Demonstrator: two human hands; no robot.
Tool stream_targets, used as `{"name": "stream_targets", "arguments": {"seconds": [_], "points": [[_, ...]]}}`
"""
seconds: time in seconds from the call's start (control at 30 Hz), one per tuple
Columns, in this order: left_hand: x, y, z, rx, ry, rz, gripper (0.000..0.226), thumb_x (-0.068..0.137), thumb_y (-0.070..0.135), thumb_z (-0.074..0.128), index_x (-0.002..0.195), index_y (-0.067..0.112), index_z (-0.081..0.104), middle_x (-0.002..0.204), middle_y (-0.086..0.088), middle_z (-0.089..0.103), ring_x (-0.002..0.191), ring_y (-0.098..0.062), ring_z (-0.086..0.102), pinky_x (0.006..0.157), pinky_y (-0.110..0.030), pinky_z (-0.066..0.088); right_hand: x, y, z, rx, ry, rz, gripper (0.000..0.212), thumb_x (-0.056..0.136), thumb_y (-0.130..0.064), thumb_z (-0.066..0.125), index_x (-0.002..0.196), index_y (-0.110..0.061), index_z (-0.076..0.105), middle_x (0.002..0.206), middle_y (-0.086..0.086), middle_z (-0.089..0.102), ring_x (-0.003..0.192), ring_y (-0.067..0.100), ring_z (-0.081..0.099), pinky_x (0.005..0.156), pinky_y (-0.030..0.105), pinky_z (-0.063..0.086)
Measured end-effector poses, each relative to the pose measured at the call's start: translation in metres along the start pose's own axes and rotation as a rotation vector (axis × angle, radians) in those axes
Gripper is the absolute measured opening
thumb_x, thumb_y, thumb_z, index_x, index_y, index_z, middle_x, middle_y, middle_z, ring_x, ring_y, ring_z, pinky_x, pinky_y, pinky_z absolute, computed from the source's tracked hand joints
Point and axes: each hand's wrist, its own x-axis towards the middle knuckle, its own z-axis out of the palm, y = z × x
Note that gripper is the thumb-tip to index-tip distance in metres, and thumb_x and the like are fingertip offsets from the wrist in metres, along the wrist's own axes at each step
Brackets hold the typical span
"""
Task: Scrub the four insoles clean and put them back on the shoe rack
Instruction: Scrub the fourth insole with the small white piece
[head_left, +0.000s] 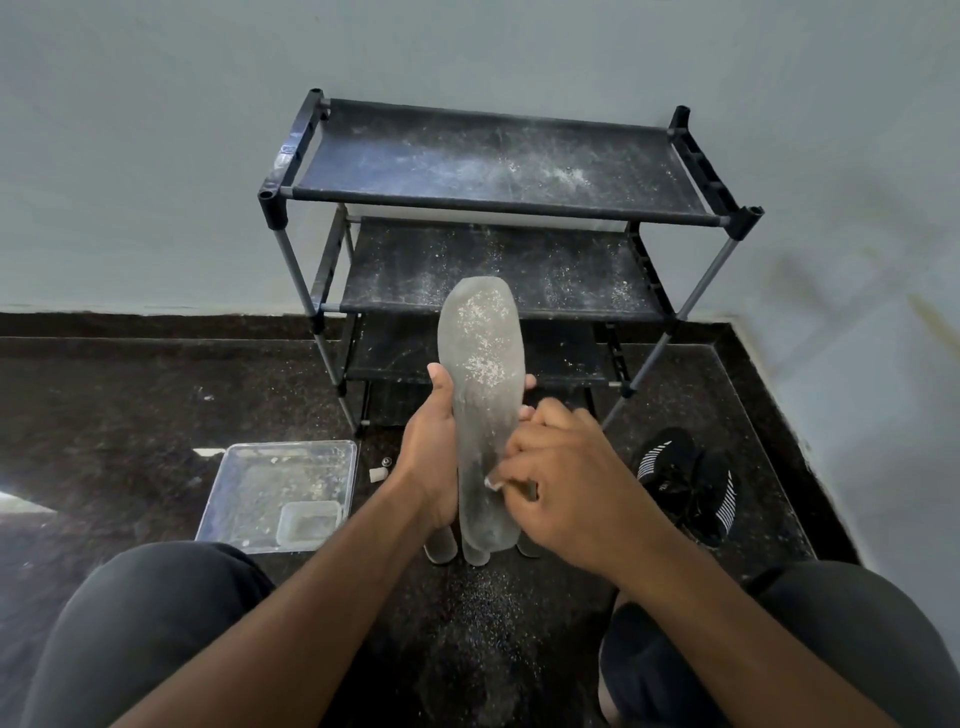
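Gripping the grey insole from behind, the left hand holds it upright in front of the shoe rack, thumb on one edge and fingertips showing at the other. The right hand is closed around a small scrubbing tool, mostly hidden, and presses it on the lower part of the insole. White powder lies on the upper part of the insole and also on the rack shelves. Below the held insole, the ends of other insoles rest on the floor, nearer to the person than the rack. A clear plastic tray sits on the floor to the left of the rack foot, and black shoes to the right. I judge the scrubbing step is in hand; next the tool must travel up over the powdered area, with the left hand keeping the insole stiff.
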Motion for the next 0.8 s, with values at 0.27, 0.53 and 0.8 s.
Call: {"name": "stream_targets", "arguments": {"seconds": [0.27,0.53,0.8], "points": [[0.002,0.002,0.0,0.012,-0.002,-0.004,0.098,0.095,0.082,0.015,0.13,0.01,0.072,0.128,-0.022,0.07,0.117,-0.035,0.069,0.097,-0.049,0.056,0.011,0.009,0.002,0.096,0.085,0.061,0.011,0.092,-0.027,0.07,0.093,-0.02,0.078,0.081,-0.013,0.06,0.084,0.012,0.043,0.074,0.035,0.044],[0.005,-0.001,-0.002,-0.036,-0.057,-0.014,0.1,0.094,0.083,0.017,0.128,0.008,0.074,0.101,-0.016,0.072,0.095,-0.026,0.07,0.09,-0.043,0.056,-0.002,0.011,-0.007,0.227,0.025,0.111,0.01,0.09,-0.025,0.07,0.097,-0.025,0.079,0.085,-0.014,0.061,0.086,0.007,0.047,0.074,0.022,0.043],[0.0,-0.002,0.004,-0.07,-0.079,-0.039,0.1,0.095,0.082,0.017,0.126,0.006,0.074,0.108,-0.018,0.072,0.096,-0.029,0.071,0.088,-0.044,0.061,-0.004,0.008,-0.008,0.348,-0.047,0.123,0.013,0.088,-0.03,0.072,0.094,-0.022,0.08,0.085,-0.015,0.066,0.087,0.004,0.053,0.082,0.019,0.045]]}}
